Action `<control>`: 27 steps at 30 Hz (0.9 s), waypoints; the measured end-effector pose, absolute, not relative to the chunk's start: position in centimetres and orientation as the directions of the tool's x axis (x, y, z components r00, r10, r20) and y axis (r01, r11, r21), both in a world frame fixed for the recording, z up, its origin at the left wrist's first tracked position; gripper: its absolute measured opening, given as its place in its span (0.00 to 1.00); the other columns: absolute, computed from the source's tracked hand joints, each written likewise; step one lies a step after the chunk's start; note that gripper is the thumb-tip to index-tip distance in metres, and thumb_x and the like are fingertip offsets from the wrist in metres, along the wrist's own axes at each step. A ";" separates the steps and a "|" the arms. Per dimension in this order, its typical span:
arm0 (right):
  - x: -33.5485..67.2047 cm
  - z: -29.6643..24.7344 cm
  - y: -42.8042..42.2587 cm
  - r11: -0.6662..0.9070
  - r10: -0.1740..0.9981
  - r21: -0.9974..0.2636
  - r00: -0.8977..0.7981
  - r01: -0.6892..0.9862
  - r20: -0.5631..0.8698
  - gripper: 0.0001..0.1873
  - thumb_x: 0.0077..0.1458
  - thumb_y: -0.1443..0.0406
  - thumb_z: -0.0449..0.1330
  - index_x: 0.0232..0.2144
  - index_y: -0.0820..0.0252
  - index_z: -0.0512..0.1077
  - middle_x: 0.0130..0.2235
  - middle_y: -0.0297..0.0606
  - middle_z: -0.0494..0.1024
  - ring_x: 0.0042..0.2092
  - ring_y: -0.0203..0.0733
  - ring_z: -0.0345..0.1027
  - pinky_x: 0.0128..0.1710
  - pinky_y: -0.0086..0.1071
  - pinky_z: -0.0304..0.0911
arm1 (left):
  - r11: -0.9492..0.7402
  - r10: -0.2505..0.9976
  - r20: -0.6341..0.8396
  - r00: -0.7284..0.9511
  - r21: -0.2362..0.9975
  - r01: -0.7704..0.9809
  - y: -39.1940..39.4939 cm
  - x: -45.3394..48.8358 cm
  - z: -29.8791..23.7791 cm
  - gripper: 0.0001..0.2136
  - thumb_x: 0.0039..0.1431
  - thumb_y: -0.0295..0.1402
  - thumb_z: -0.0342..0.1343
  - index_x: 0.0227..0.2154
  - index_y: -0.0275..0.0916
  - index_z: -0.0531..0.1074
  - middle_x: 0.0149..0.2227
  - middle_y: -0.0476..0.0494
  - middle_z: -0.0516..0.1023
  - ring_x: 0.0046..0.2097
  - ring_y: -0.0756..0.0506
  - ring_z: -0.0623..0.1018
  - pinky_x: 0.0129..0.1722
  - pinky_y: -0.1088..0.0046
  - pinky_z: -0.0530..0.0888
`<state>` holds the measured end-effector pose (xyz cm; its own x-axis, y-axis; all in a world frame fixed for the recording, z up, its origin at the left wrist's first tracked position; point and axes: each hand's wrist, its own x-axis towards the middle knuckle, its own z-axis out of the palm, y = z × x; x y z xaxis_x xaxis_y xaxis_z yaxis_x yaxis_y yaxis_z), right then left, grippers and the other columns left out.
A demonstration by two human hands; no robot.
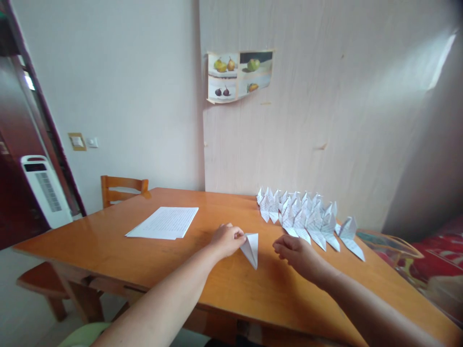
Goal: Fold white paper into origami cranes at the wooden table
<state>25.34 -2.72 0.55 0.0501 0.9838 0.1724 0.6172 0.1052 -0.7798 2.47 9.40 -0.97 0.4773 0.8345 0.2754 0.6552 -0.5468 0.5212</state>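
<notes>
A small piece of folded white paper (252, 248), kite-like with its narrow point towards me, is over the middle of the table. My left hand (227, 239) pinches its upper left edge between thumb and fingers. To the right of the paper and apart from it, my right hand (292, 246) hovers with its fingers curled together and nothing visible in them. Beyond the right hand stand several folded paper figures (314, 221) in rows, with writing on their paper. One more paper figure (350, 238) stands a little apart at the right end.
A stack of written sheets (166, 222) lies on the wooden table (119, 250) at the left. Behind the table's left end is a wooden chair (125, 185). A wall with a fruit picture (238, 77) rises along the far edge. A stool (43, 284) stands at the lower left.
</notes>
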 end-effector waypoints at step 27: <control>24.0 -3.6 4.3 0.287 0.956 -0.755 -0.124 0.590 0.266 0.23 0.65 0.59 0.49 0.60 0.55 0.63 0.50 0.42 0.80 0.54 0.51 0.71 0.58 0.49 0.62 | -0.474 0.857 0.203 0.473 0.669 0.572 8.5 2.6 -0.3 0.12 0.62 0.29 0.47 0.41 0.44 0.75 0.43 0.46 0.82 0.48 0.43 0.78 0.48 0.68 0.73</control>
<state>24.03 4.32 -3.57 -0.1241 0.9560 0.2660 0.5900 0.2866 -0.7548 2.63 8.48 -0.29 0.4729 0.8574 0.2032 0.5724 -0.4742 0.6689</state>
